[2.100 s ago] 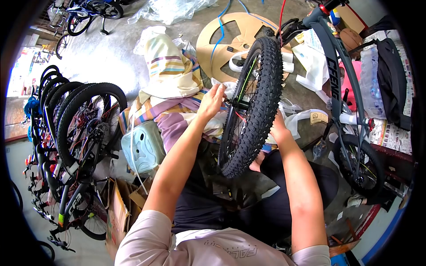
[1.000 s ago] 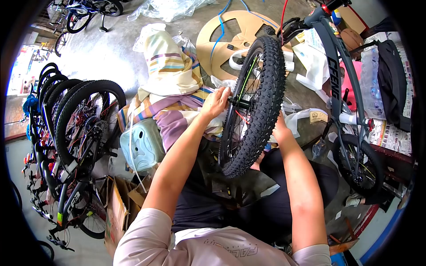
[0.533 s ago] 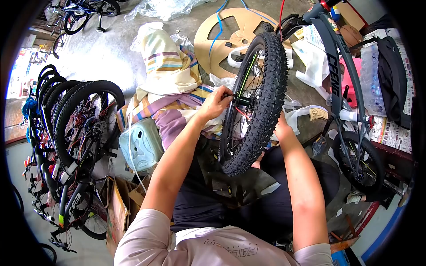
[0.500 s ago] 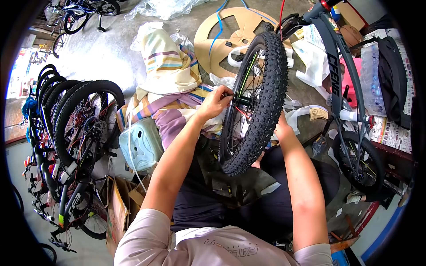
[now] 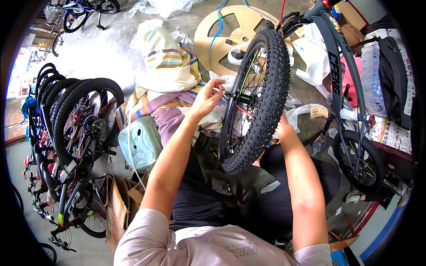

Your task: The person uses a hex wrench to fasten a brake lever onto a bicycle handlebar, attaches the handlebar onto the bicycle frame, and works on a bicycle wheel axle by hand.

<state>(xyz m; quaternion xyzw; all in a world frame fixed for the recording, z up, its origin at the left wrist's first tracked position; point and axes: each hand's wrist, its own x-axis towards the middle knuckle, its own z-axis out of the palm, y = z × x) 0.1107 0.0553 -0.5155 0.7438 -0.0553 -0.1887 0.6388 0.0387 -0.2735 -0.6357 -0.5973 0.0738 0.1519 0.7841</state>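
Note:
A bicycle wheel with a knobby black tyre stands upright and slightly tilted in front of me. Green marks show on its rim, and at its centre is a dark hub. Beside the near end of the axle is my left hand, its fingers apart and slightly bent; a fingertip may still touch the axle end. My right hand is on the far side of the wheel, close to the tyre. The tyre hides its fingers, so their grip does not show.
Several bicycles stand in a row at left. A grey bicycle frame stands at right. Ahead lie a striped cloth and a round cardboard disc. A light-blue plastic stool and a cardboard box are at my left.
The fingers of my left hand have spread from a pinch at the axle end and drawn back slightly left. The wheel has shifted very slightly; my right arm is nearly still.

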